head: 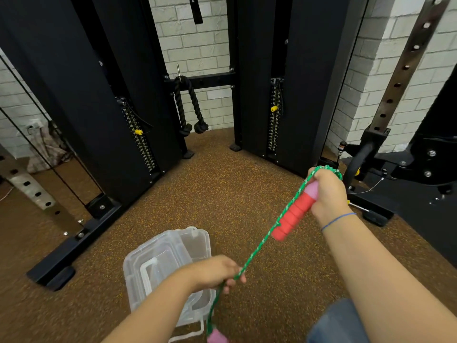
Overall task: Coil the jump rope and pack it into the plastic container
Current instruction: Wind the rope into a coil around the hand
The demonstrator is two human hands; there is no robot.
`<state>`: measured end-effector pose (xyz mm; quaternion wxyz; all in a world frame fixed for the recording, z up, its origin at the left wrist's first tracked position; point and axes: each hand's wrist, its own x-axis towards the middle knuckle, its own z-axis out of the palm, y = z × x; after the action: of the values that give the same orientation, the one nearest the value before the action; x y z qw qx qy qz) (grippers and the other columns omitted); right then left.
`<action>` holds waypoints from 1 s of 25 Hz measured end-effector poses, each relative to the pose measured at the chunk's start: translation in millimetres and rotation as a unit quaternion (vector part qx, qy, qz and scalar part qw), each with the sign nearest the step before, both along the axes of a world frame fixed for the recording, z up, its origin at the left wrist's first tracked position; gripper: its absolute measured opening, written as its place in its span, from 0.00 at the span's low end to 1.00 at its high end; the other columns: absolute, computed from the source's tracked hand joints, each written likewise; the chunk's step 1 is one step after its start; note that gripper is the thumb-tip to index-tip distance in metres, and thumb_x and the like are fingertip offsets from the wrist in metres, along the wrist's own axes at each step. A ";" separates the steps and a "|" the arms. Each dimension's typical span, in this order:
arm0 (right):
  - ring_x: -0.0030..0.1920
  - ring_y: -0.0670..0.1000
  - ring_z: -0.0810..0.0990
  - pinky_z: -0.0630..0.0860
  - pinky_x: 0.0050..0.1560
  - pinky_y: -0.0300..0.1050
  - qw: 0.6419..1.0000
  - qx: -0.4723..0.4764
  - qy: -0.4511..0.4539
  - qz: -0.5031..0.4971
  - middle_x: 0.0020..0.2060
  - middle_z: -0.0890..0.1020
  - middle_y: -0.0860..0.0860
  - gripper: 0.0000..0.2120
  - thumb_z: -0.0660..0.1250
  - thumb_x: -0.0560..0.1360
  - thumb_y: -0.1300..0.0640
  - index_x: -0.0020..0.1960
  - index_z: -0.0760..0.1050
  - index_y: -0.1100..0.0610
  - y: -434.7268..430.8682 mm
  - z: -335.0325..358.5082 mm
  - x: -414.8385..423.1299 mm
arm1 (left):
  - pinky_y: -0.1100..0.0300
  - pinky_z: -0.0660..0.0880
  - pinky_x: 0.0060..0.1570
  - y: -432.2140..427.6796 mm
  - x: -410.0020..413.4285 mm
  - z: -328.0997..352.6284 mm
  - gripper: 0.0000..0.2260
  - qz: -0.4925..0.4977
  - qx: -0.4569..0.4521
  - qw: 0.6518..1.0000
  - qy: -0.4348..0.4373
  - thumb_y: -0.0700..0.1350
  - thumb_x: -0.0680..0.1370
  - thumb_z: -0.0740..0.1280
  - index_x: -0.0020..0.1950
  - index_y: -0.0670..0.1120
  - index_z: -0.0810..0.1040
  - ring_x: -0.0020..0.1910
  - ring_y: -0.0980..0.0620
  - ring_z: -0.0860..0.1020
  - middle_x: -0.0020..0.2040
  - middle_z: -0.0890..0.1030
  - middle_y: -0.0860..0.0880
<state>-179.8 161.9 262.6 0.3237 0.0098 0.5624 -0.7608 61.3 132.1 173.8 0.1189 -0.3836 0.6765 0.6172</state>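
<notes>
My right hand [327,194] grips the pink neck of a red ribbed jump rope handle [294,214], with green cord looped over its knuckles. The green-and-white cord [262,243] runs taut down-left to my left hand [217,272], which pinches it. Below that hand the cord hangs to a second handle's pink end [216,336] at the frame's bottom edge. A clear plastic container [158,263] with its lid on lies on the floor, partly hidden under my left forearm.
Brown speckled rubber flooring [222,194] spreads ahead. Black cable-machine towers [86,95] stand left and right, a black triceps rope [190,107] hanging between them. A rack base [376,206] sits close beyond my right hand. My knee [338,323] is at bottom right.
</notes>
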 end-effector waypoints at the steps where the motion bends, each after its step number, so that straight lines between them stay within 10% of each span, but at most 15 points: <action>1: 0.30 0.47 0.71 0.68 0.30 0.39 1.000 -0.023 0.011 0.006 0.32 0.73 0.51 0.13 0.57 0.72 0.70 0.35 0.71 0.57 0.1 4.6 3.3 | 0.65 0.69 0.36 2.9 -3.5 -3.9 0.14 -0.022 -0.045 0.999 -0.002 0.41 0.81 0.54 0.42 0.50 0.76 0.27 0.61 0.72 0.23 0.73 0.57; 6: 0.28 0.46 0.72 0.70 0.33 0.40 0.970 -0.016 0.210 0.122 0.27 0.74 0.47 0.15 0.63 0.65 0.72 0.33 0.71 0.52 1.9 19.5 31.5 | 0.74 0.70 0.43 13.0 -11.8 18.9 0.13 -0.084 -0.058 0.991 0.081 0.34 0.77 0.54 0.46 0.50 0.73 0.39 0.69 0.78 0.40 0.80 0.53; 10: 0.31 0.49 0.76 0.75 0.36 0.40 0.829 0.126 0.504 0.210 0.30 0.79 0.52 0.08 0.65 0.65 0.68 0.37 0.78 0.57 7.2 22.3 58.0 | 0.62 0.76 0.52 16.7 -16.4 53.1 0.06 0.087 -0.082 0.958 0.261 0.43 0.74 0.62 0.49 0.49 0.76 0.48 0.55 0.82 0.42 0.83 0.53; 13: 0.34 0.57 0.79 0.77 0.36 0.50 0.755 0.136 0.598 0.233 0.31 0.81 0.57 0.02 0.68 0.64 0.64 0.36 0.79 0.62 8.9 19.8 76.3 | 0.59 0.76 0.41 17.2 -18.8 78.9 0.08 0.184 -0.121 0.909 0.352 0.49 0.77 0.61 0.46 0.47 0.77 0.34 0.53 0.79 0.31 0.79 0.53; 17: 0.35 0.47 0.77 0.73 0.37 0.40 0.820 0.114 0.517 0.217 0.35 0.80 0.51 0.07 0.68 0.66 0.66 0.43 0.81 0.59 7.9 34.8 77.7 | 0.69 0.59 0.22 13.8 -14.5 94.0 0.13 0.241 -0.080 0.892 0.375 0.49 0.79 0.55 0.40 0.46 0.74 0.22 0.59 0.58 0.24 0.62 0.56; 25: 0.32 0.43 0.73 0.66 0.29 0.26 0.894 0.126 0.429 0.033 0.34 0.77 0.48 0.07 0.68 0.68 0.65 0.45 0.79 0.58 3.8 35.6 31.4 | 0.69 0.53 0.19 -4.3 3.0 81.0 0.12 0.167 -0.060 0.951 0.252 0.48 0.80 0.58 0.37 0.47 0.73 0.21 0.59 0.55 0.24 0.61 0.56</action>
<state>-148.4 165.7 298.2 0.0720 -0.2957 0.7379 -0.6024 64.3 127.8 254.8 -0.1830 -0.3297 0.6464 0.6632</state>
